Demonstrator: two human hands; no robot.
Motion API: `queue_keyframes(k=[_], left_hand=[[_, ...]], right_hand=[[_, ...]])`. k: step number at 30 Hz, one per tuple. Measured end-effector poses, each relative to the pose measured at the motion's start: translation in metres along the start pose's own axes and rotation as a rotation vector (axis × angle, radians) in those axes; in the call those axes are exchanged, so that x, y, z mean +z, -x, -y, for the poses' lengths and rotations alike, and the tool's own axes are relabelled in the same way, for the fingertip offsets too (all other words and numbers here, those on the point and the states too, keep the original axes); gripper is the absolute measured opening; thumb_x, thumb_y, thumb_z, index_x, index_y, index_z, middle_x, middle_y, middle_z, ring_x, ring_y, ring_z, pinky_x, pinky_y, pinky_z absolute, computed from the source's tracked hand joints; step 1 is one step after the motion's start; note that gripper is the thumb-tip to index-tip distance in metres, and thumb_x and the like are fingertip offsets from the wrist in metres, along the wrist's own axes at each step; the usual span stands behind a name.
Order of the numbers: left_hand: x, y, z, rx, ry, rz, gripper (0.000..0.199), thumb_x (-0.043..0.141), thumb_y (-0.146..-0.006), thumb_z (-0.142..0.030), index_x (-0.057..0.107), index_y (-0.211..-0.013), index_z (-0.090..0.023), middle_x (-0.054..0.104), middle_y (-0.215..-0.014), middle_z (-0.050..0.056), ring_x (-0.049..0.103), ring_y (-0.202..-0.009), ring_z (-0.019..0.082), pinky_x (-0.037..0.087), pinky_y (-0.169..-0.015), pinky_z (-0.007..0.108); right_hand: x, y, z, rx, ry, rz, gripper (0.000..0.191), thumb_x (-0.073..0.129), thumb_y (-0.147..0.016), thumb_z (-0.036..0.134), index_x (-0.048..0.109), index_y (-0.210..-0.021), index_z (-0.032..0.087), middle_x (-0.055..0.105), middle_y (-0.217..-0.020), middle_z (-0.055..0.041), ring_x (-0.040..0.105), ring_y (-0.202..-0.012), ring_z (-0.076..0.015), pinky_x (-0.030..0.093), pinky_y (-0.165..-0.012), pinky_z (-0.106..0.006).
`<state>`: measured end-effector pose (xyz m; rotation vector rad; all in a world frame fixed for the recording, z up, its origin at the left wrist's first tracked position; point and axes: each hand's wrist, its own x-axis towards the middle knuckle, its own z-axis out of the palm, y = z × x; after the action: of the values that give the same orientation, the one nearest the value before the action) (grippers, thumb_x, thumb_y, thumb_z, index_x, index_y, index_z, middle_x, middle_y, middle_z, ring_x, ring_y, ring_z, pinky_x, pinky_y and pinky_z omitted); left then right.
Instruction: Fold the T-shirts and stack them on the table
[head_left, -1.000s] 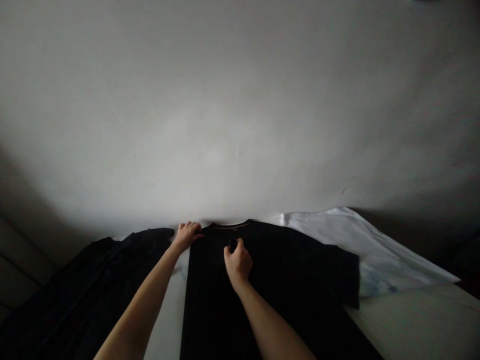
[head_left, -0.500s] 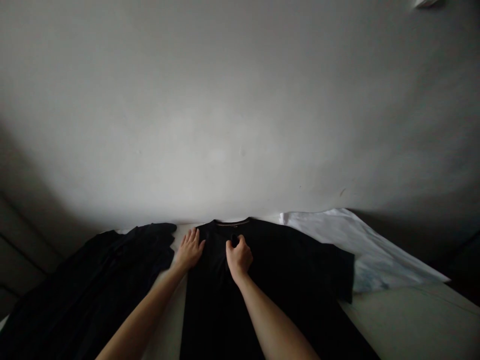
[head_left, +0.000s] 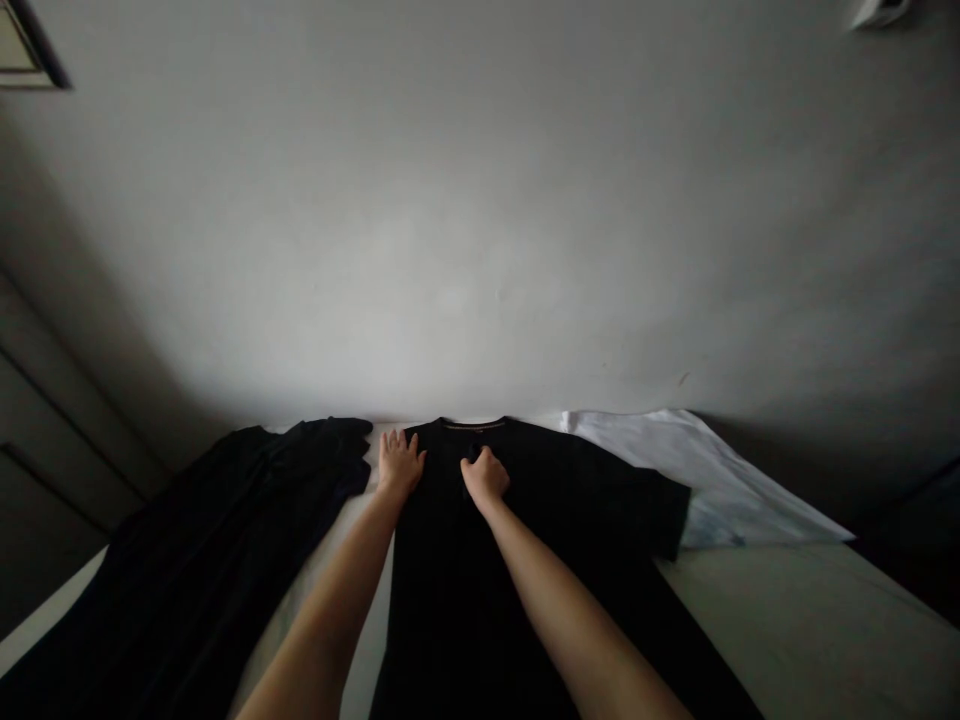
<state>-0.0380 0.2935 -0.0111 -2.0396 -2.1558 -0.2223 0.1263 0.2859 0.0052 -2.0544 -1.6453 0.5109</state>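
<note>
A black T-shirt [head_left: 450, 600] lies flat on a pale surface [head_left: 810, 630], with its collar [head_left: 472, 425] toward the wall. My left hand [head_left: 400, 465] rests with fingers spread on the shirt's upper left edge, beside the collar. My right hand [head_left: 485, 476] sits just below the collar, its fingers closed on a small pinch of the black fabric. Both forearms lie across the shirt's body, hiding part of it.
A dark garment [head_left: 217, 530] lies bunched to the left of the shirt. A white garment [head_left: 712, 480] sticks out beneath the shirt's right sleeve. A pale wall [head_left: 480, 230] rises behind the surface, and dark panels [head_left: 60, 440] stand at the left.
The view has tilted upward, so everything sits higher in the frame. My left hand's fingers have spread flat, and my right hand has moved closer to the collar, still pinching fabric.
</note>
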Motion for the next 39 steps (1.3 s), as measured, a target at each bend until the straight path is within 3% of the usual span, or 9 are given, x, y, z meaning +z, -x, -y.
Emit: queue_keyframes(k=[5,9,15,21,27,30,33,36,39], left_hand=[[-0.035,0.041,-0.018,0.058,0.035,0.037,0.038,0.045,-0.091,-0.028,0.059,-0.124,-0.013,0.063,-0.127,0.020,0.050,-0.126,0.037,0.027,-0.110,0.053],[-0.068,0.117,-0.016,0.162,0.077,0.089,0.028,0.049,-0.091,-0.031,0.062,-0.110,-0.015,0.067,-0.114,0.014,0.058,-0.112,0.029,0.037,-0.104,0.042],[-0.103,0.260,0.013,0.175,0.278,0.183,0.023,0.046,-0.093,-0.039,0.061,-0.096,-0.023,0.065,-0.101,0.007,0.061,-0.096,0.024,0.045,-0.090,0.040],[-0.091,0.361,0.017,0.104,0.329,0.150,0.031,0.054,-0.087,-0.053,0.065,-0.094,-0.025,0.070,-0.095,0.006,0.066,-0.090,0.026,0.051,-0.084,0.040],[-0.066,0.394,0.010,0.079,0.219,-0.016,0.026,0.063,-0.080,-0.034,0.065,-0.103,-0.022,0.073,-0.106,0.009,0.068,-0.100,0.030,0.056,-0.086,0.042],[-0.080,0.393,-0.003,0.099,0.227,-0.001,0.030,0.054,-0.079,-0.017,0.062,-0.107,-0.021,0.073,-0.105,0.008,0.070,-0.098,0.025,0.056,-0.085,0.035],[-0.105,0.391,-0.023,0.084,0.242,0.144,0.033,0.041,-0.078,-0.004,0.061,-0.099,-0.020,0.072,-0.093,0.005,0.071,-0.083,0.019,0.055,-0.074,0.027],[-0.122,0.400,-0.039,0.085,0.204,0.252,0.037,0.033,-0.081,0.000,0.060,-0.097,-0.020,0.069,-0.087,0.004,0.068,-0.071,0.017,0.051,-0.063,0.025],[-0.124,0.417,-0.046,0.119,0.210,0.254,0.043,0.033,-0.081,0.001,0.059,-0.106,-0.022,0.068,-0.090,0.003,0.067,-0.069,0.016,0.047,-0.057,0.022]], right_hand=[[-0.028,0.000,-0.004,-0.070,0.073,0.044,0.042,0.067,-0.081,0.015,0.056,-0.121,0.005,0.067,-0.111,-0.0225,0.068,-0.099,-0.0300,0.053,-0.077,-0.035],[-0.054,0.026,-0.016,-0.217,0.122,-0.012,0.056,0.065,-0.083,0.011,0.046,-0.135,0.009,0.052,-0.134,-0.0229,0.055,-0.121,-0.0301,0.047,-0.095,-0.037],[-0.080,0.113,-0.055,-0.827,0.070,0.101,0.027,0.065,-0.083,0.010,0.065,-0.109,0.018,0.061,-0.115,-0.0078,0.057,-0.111,-0.0214,0.045,-0.099,-0.035],[-0.083,0.193,-0.083,-1.263,0.074,0.376,0.026,0.067,-0.085,0.016,0.067,-0.111,0.019,0.065,-0.113,-0.0056,0.060,-0.102,-0.0182,0.047,-0.092,-0.031],[-0.068,0.222,-0.080,-1.474,0.186,0.324,0.021,0.053,-0.096,0.016,0.067,-0.111,0.019,0.068,-0.108,-0.0052,0.058,-0.100,-0.0176,0.044,-0.087,-0.031],[-0.061,0.231,-0.080,-1.526,0.220,0.269,0.017,0.053,-0.096,0.018,0.068,-0.105,0.020,0.068,-0.102,-0.0040,0.058,-0.092,-0.0170,0.042,-0.082,-0.031],[-0.060,0.244,-0.084,-1.566,0.225,0.193,0.013,0.053,-0.097,0.019,0.066,-0.096,0.021,0.066,-0.093,-0.0024,0.055,-0.085,-0.0167,0.041,-0.076,-0.031],[-0.062,0.260,-0.090,-1.613,0.195,0.116,0.012,0.053,-0.097,0.021,0.064,-0.090,0.021,0.063,-0.085,-0.0008,0.053,-0.079,-0.0165,0.038,-0.070,-0.031],[-0.064,0.274,-0.098,-1.672,0.136,0.049,0.015,0.053,-0.096,0.022,0.061,-0.083,0.021,0.060,-0.077,0.0003,0.051,-0.074,-0.0163,0.036,-0.064,-0.031]])
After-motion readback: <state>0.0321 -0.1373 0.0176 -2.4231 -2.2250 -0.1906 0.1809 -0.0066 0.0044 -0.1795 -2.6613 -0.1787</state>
